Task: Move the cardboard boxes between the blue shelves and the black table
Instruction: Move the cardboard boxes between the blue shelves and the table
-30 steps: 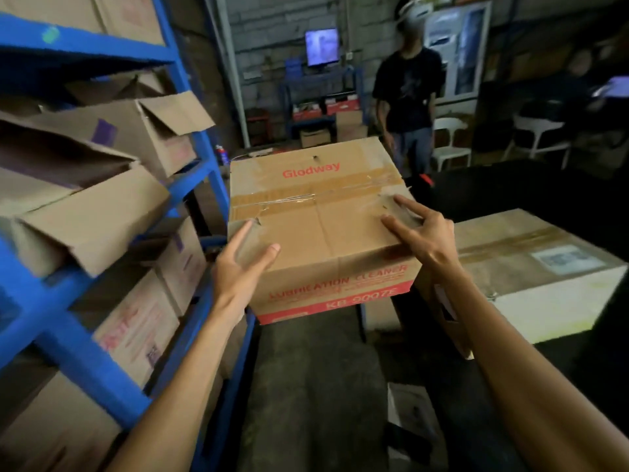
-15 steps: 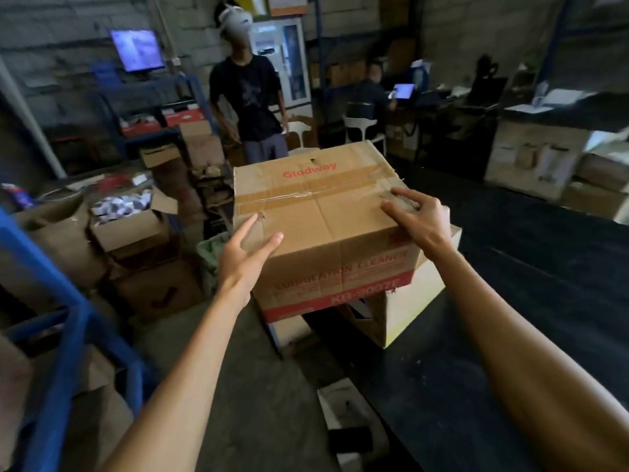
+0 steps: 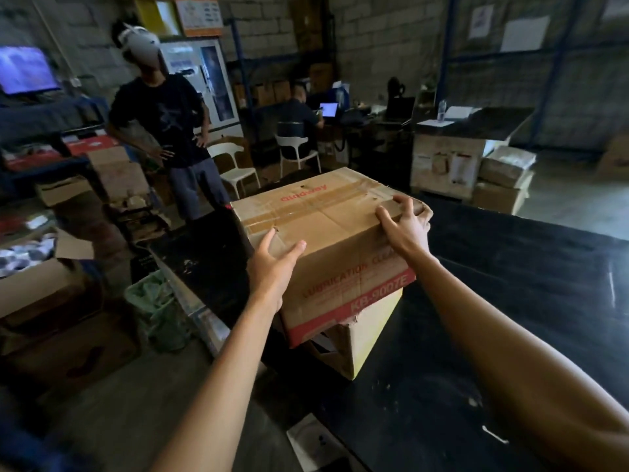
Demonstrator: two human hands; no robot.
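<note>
You have the cardboard box [image 3: 326, 233] with red "LUBRICATION CLEANER" lettering between your two hands, sitting on top of a second, paler box [image 3: 367, 328] that stands on the black table [image 3: 510, 301] near its left edge. Whether the upper box rests its full weight on the lower one or hangs just above it, you cannot tell from here. Your left hand [image 3: 272, 270] lies against the near left corner of the box, fingers straight and slightly spread, thumb up along the top edge, palm pressing the side. Your right hand [image 3: 405, 223] reaches across the top to the far right corner, its fingers curled over the edge and gripping it. The taped seam runs across the top of the box between your hands. To the left of the table, on the floor, stand open cardboard boxes [image 3: 51, 284] and a green bag [image 3: 153, 301]. Beyond the table a person in a dark shirt [image 3: 160, 124] stands with hands on hips, wearing a white headset, and another person [image 3: 299, 114] sits at a desk farther back beside a white chair [image 3: 235, 165].
</note>
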